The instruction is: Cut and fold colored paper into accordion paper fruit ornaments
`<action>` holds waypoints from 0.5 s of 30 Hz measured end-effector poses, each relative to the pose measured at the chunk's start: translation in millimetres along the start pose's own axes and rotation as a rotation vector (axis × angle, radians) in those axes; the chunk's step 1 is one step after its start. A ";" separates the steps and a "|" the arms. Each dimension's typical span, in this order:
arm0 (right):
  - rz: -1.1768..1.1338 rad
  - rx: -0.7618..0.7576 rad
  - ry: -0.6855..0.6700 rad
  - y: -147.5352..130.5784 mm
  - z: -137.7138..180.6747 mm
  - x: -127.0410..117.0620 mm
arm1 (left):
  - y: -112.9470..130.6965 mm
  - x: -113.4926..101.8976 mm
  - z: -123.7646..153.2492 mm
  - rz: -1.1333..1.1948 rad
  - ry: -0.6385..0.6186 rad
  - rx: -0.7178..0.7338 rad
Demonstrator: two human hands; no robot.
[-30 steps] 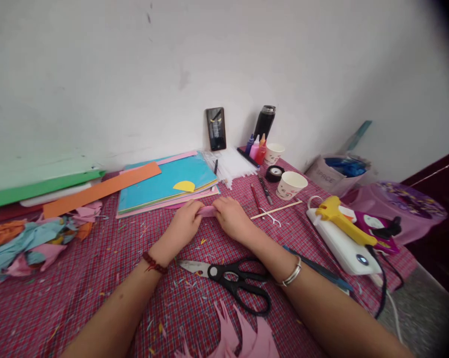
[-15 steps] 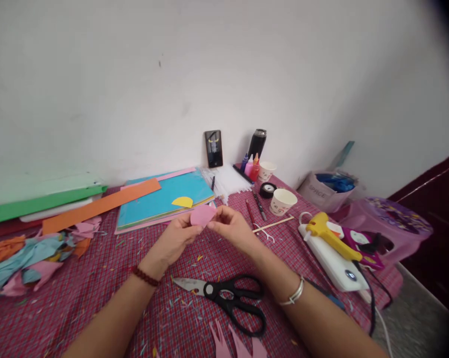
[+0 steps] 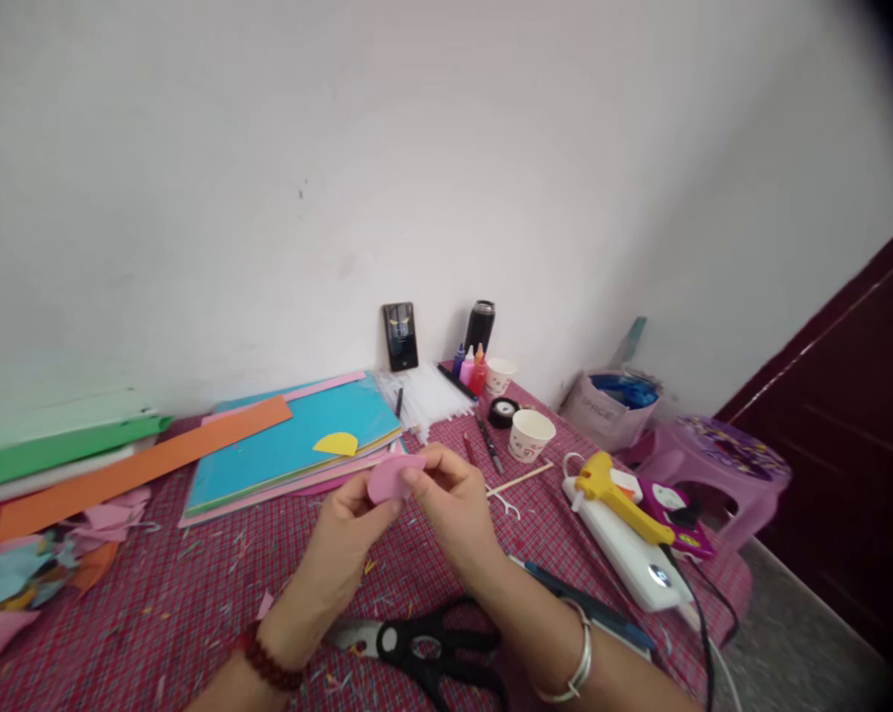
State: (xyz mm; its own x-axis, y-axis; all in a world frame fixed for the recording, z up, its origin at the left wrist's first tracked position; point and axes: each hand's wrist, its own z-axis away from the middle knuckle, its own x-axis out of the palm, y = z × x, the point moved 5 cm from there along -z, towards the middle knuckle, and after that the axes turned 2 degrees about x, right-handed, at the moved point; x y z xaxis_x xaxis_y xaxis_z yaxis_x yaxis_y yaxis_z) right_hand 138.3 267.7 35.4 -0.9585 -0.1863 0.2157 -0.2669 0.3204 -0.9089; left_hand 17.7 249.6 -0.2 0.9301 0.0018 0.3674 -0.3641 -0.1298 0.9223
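Observation:
Between my two hands is a small rounded piece of pink paper [image 3: 387, 479], raised above the checked tablecloth. My left hand [image 3: 346, 524] pinches its lower left edge with thumb and fingers. On the right edge, the thumb and fingers of my right hand [image 3: 450, 504] close on it, and the paper curves slightly there. Black-handled scissors [image 3: 423, 648] lie below my wrists, partly covered by my left forearm. Just beyond my hands, a yellow paper half-circle [image 3: 335, 444] rests on a stack of coloured paper [image 3: 268, 460].
Paper scraps [image 3: 31, 574] and an orange strip [image 3: 156, 470] lie at the left. Rightward are a paper cup [image 3: 531, 435], black tape [image 3: 503, 411], a wooden stick [image 3: 520, 480] and a yellow glue gun [image 3: 624, 504] on a white box. A phone [image 3: 401, 336] leans on the wall.
The view has shifted, so things on the table appear lower and further left. The pink piece has tilted and bent slightly between my fingers. Both hands still hold it.

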 end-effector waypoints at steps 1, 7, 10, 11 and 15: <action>-0.041 0.022 0.001 0.5 -0.5 0.2 | 0.6 -0.1 0.3 -0.020 0.015 0.015; -0.315 0.183 0.013 8.3 0.7 7.1 | 13.3 5.6 3.0 -0.167 0.063 0.103; -0.364 0.226 0.009 10.8 5.4 12.0 | 29.1 7.1 8.5 -0.335 0.105 0.136; -0.367 0.230 -0.003 10.4 8.0 14.3 | 35.1 6.4 12.6 -0.395 0.107 0.134; -0.246 0.162 -0.163 -2.9 25.8 30.6 | 65.5 -7.1 48.2 -0.644 0.130 0.166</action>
State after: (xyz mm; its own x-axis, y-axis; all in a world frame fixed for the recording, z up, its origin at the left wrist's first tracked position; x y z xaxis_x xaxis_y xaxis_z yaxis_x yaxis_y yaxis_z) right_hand 112.3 237.0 35.4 -0.8351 -0.3904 0.3875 -0.4561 0.0976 -0.8846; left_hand -10.3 193.3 51.8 0.9415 0.2478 -0.2283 0.2829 -0.2130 0.9352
